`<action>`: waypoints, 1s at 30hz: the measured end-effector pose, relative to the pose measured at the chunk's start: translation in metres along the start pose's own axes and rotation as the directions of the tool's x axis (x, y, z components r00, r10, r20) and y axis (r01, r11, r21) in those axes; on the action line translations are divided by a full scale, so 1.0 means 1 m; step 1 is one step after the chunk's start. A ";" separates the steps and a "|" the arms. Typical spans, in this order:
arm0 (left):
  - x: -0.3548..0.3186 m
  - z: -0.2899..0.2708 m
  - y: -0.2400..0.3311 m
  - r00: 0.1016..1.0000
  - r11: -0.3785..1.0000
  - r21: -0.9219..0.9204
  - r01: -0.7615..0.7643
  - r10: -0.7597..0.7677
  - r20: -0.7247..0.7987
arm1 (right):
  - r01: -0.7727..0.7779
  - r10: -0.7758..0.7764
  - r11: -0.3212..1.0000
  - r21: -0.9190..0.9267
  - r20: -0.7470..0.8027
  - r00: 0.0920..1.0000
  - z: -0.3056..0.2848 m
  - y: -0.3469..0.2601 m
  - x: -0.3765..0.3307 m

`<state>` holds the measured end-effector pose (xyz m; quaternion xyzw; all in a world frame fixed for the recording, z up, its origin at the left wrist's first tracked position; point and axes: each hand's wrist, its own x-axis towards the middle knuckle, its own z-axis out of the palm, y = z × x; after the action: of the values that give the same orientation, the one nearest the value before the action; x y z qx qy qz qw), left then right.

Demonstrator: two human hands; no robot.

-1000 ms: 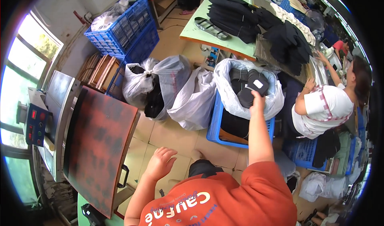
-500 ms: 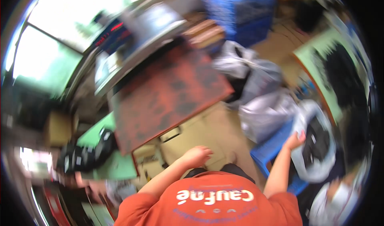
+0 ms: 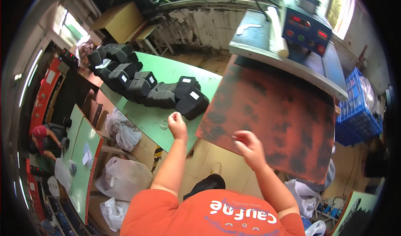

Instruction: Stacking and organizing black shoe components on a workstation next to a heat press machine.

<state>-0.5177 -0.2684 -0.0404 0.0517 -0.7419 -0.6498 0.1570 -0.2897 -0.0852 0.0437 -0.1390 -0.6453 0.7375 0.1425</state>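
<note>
My left hand (image 3: 177,126) is closed over the near edge of the green table, fingers curled together; whatever may be in them is hidden. Beside it lie a few thin pale rings (image 3: 164,124), like rubber bands. Just beyond that hand sits a black padded bundle with a white label (image 3: 193,105), at the near end of a row of similar black bundles (image 3: 125,78). My right hand (image 3: 249,149) hovers at the front edge of the red, dark-stained platen (image 3: 267,119), fingers loosely bent, thumb apart, nothing seen in it.
A press with a blue control box (image 3: 305,29) stands behind the platen. To the right is a blue crate (image 3: 359,106). Plastic bags (image 3: 123,175) sit on the floor at left, near another green table (image 3: 81,161). Another person (image 3: 44,138) is at the far left.
My view has swung left, toward the green table with the black bundles. My right hand has left the plastic bag of black items and now is by the platen; my left hand is over the table.
</note>
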 end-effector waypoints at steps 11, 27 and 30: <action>0.060 0.006 -0.033 0.437 0.602 0.107 0.791 -0.680 0.589 | -0.482 0.680 0.717 0.503 -0.354 0.642 0.176 0.109 0.200; 0.023 0.032 0.043 0.095 0.731 0.066 0.679 -0.177 0.980 | -0.262 0.425 0.805 0.533 -0.209 0.881 0.085 -0.025 0.099; -0.001 0.063 0.058 -0.151 0.859 0.319 0.399 -0.282 0.948 | -0.320 0.511 0.850 0.420 -0.503 0.697 0.041 0.025 0.080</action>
<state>-0.5281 -0.1995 0.0094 -0.2412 -0.5537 -0.5311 -0.5943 -0.3806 -0.0948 0.0226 -0.4845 -0.3978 0.7568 0.1854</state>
